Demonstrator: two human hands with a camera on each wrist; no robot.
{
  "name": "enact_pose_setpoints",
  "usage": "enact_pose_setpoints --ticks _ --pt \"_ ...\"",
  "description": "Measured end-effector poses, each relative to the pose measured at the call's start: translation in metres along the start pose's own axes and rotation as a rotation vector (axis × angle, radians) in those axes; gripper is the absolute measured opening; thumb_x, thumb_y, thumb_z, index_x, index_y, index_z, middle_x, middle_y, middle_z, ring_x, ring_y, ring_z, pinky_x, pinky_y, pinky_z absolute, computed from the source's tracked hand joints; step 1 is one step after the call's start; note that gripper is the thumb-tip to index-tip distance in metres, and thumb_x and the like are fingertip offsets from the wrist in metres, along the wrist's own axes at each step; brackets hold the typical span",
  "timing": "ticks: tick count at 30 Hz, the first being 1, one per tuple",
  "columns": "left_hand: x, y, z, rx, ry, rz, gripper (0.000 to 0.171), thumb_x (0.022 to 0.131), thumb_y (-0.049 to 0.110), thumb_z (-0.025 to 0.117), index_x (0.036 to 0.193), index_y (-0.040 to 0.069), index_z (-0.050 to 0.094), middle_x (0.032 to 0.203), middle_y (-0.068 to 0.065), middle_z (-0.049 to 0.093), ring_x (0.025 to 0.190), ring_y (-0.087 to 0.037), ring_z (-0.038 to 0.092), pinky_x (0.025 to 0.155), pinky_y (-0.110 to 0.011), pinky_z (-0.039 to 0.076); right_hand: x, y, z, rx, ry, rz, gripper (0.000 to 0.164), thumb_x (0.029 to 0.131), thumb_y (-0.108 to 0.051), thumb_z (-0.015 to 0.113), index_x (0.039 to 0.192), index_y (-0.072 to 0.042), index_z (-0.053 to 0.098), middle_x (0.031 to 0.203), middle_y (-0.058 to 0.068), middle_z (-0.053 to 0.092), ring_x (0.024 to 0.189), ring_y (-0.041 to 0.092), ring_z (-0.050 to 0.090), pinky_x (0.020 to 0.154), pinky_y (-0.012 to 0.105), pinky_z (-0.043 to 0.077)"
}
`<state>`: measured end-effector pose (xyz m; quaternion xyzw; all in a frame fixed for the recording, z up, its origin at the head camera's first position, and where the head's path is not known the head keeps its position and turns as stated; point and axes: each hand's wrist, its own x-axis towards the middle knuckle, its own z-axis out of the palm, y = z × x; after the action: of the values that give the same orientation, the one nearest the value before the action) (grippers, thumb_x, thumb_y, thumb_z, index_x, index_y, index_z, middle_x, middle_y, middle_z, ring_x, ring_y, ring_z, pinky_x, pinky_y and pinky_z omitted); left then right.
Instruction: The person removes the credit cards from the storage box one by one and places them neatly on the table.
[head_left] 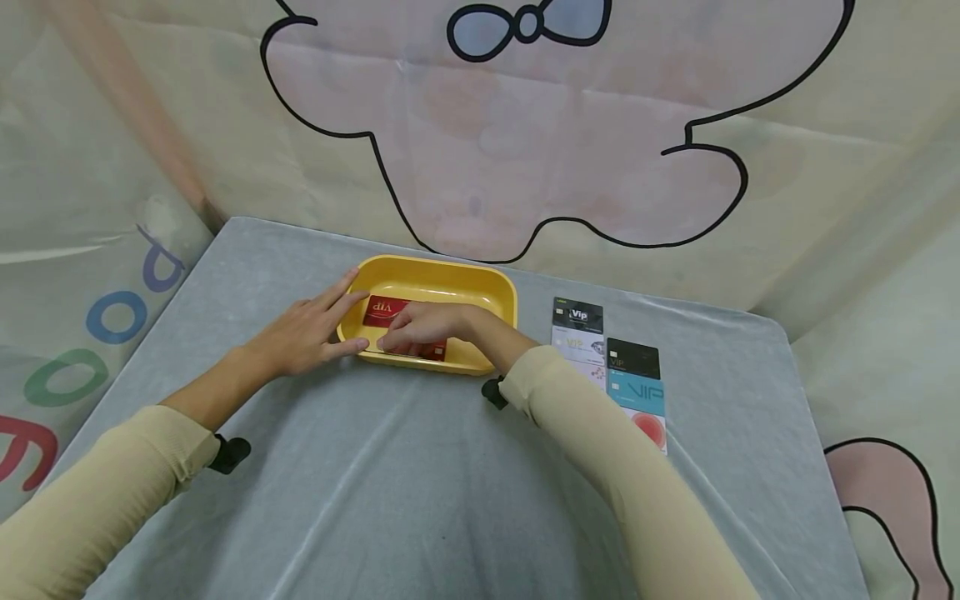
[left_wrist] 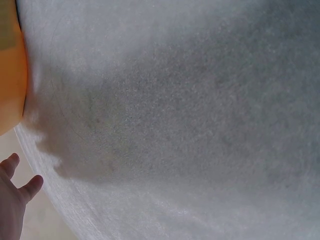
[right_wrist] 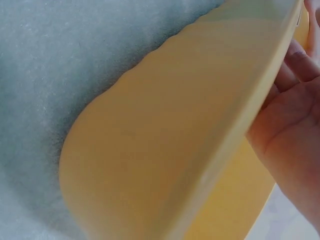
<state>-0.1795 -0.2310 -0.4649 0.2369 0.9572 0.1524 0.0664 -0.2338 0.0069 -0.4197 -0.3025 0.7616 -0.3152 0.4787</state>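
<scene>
A yellow tray (head_left: 491, 287) stands toward the back of the cloth-covered table. My left hand (head_left: 307, 329) is at its left end, fingers spread, fingertips and thumb right at the rim. In the left wrist view, the left hand (left_wrist: 12, 195) shows only in the lower left corner. My right hand (head_left: 427, 325) reaches over the tray, fingers bent down among cards inside. A red VIP card (head_left: 384, 310) lies beyond these fingers, and a darker red card (head_left: 435, 351) shows below them. Whether the right hand (right_wrist: 290, 105) pinches a card, I cannot tell; the tray wall hides its fingertips.
Right of the tray, two columns of overlapping cards lie on the grey-blue cloth (head_left: 390, 500). One has a black Vip card (head_left: 577, 314) on top; the other has a black card (head_left: 633, 358), a blue VIP card (head_left: 636, 392) and a red-and-white card (head_left: 651, 427). A printed curtain (head_left: 600, 150) hangs behind.
</scene>
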Motion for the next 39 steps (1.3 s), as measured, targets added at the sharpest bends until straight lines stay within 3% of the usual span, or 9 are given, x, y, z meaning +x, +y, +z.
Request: enact_pose_setpoints --ticks 4,7,16,21,30,39 --pt "0.0 -0.001 0.001 0.001 0.001 -0.001 0.076 0.096 0.056 0.055 0.154 0.012 0.032 0.168 -0.007 -0.001 0.14 -0.04 0.039 0.104 -0.066 0.034 -0.001 0.001 -0.001 -0.001 -0.024 -0.03 0.026 0.099 -0.031 0.06 0.092 -0.009 0.072 0.077 0.012 0.053 0.077 0.026 0.053 0.074 0.033 0.044" --pt "0.0 -0.002 0.001 0.0 -0.002 -0.003 0.076 0.096 0.056 0.056 0.154 0.013 0.031 0.168 -0.007 -0.001 0.14 -0.04 0.038 0.104 -0.066 0.034 -0.002 0.003 -0.001 -0.004 -0.043 -0.052 0.024 0.098 -0.028 0.062 0.086 -0.008 0.071 0.075 0.014 0.048 0.076 0.03 0.05 0.071 0.032 0.04" --pt "0.002 -0.002 0.0 0.001 -0.01 -0.01 0.078 0.096 0.056 0.055 0.155 0.012 0.03 0.168 -0.007 -0.002 0.143 -0.038 0.034 0.105 -0.066 0.033 -0.007 0.005 -0.006 -0.056 -0.023 -0.03 0.024 0.093 -0.027 0.069 0.108 -0.009 0.075 0.085 0.0 0.064 0.096 0.023 0.056 0.089 0.04 0.046" --pt "0.002 -0.001 0.001 0.003 -0.009 -0.017 0.077 0.095 0.054 0.057 0.154 0.012 0.031 0.168 -0.007 -0.001 0.142 -0.039 0.036 0.105 -0.066 0.033 -0.009 0.004 -0.009 -0.063 -0.022 -0.018 0.023 0.094 -0.028 0.068 0.106 -0.01 0.075 0.085 0.001 0.064 0.094 0.016 0.055 0.089 0.039 0.045" --pt "0.003 -0.002 0.0 0.001 -0.009 -0.012 0.077 0.096 0.053 0.057 0.154 0.011 0.031 0.168 -0.008 -0.001 0.141 -0.04 0.037 0.105 -0.066 0.033 -0.011 0.0 -0.013 -0.087 -0.042 -0.001 0.022 0.094 -0.031 0.067 0.103 -0.012 0.077 0.085 0.0 0.064 0.094 0.015 0.056 0.085 0.034 0.044" --pt "0.002 -0.002 0.001 -0.001 -0.024 -0.021 0.076 0.097 0.053 0.056 0.154 0.01 0.031 0.168 -0.008 -0.002 0.141 -0.041 0.037 0.105 -0.067 0.033 -0.014 -0.004 -0.014 -0.092 -0.047 0.006 0.022 0.094 -0.031 0.067 0.101 -0.013 0.077 0.087 0.001 0.065 0.095 0.016 0.055 0.09 0.04 0.046"
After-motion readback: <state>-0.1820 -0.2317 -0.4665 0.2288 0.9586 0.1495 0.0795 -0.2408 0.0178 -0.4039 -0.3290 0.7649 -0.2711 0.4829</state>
